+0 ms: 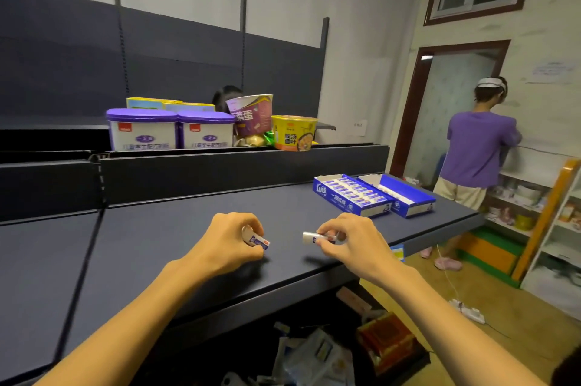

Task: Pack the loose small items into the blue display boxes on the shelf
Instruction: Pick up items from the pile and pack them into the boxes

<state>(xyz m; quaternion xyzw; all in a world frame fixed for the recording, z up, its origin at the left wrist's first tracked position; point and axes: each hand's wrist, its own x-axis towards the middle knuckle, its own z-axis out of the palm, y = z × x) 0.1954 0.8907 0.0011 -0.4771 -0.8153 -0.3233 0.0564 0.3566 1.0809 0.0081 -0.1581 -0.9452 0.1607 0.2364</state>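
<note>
Two blue display boxes stand side by side at the right end of the dark shelf (195, 228). The left box (352, 195) is filled with rows of small blue-and-white sticks. The right box (405, 197) looks mostly bare inside. My left hand (232, 241) grips a small white-and-blue pack (259, 241) just above the shelf's front part. My right hand (345, 237) pinches a small white stick (309, 237) that points left. Both hands hover well to the left of the boxes.
On the upper shelf stand two purple-lidded tubs (171, 129), a purple cup (253, 113) and a yellow noodle bowl (294, 132). A person in a purple shirt (478, 149) stands at the right by white shelving. Packages (352, 351) lie below the shelf.
</note>
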